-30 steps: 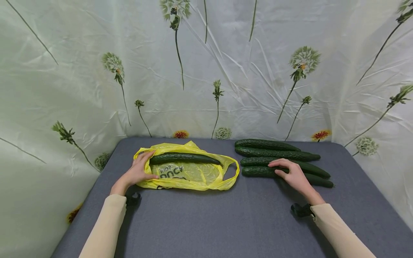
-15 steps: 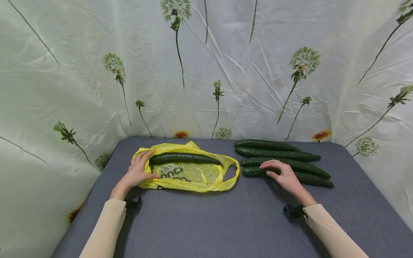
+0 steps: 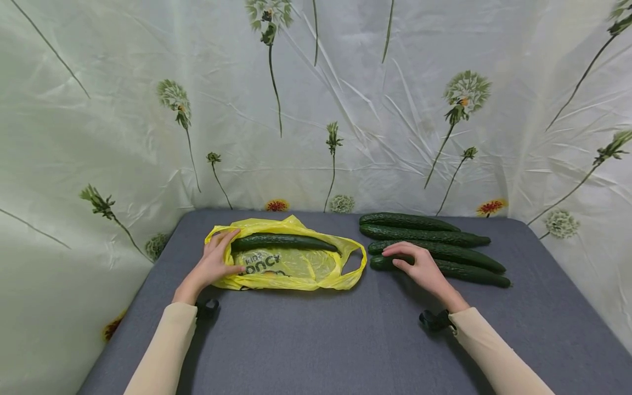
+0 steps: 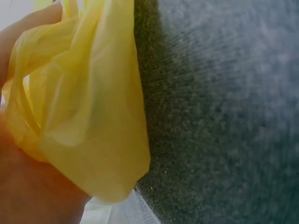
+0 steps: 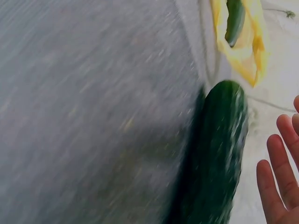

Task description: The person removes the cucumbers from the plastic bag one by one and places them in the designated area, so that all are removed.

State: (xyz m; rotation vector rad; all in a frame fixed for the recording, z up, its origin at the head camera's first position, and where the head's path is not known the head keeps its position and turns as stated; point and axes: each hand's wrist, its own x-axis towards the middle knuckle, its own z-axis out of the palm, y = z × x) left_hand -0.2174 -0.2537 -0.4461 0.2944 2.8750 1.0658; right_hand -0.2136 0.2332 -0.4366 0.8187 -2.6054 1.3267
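Note:
A yellow plastic bag [image 3: 301,282] lies on its side at the left, its mouth facing up, with one long cucumber [image 3: 286,242] inside. My left hand [image 3: 211,264] is at the bag's left end, fingers and thumb spread inside the mouth. In the left wrist view, the bag's yellow film [image 4: 103,112] folds around that hand. To the right lie several dark green cucumbers [image 3: 474,274], side by side. Over the left part of the nearest ones hovers my right hand [image 3: 418,267]. The right wrist view shows its straight fingers [image 5: 280,163] apart from a cucumber [image 5: 215,154].
A grey cloth [image 3: 316,340] covers the table. Behind it hangs a pale curtain [image 3: 375,137] printed with dandelions. Each wrist wears a small black device [image 3: 434,320]. The bag's handle loop [image 3: 356,263] ends close to the cucumbers' left tips.
My right hand has slid left above the cucumbers, toward their left ends. The left hand and bag have barely shifted, and the cucumbers lie as before.

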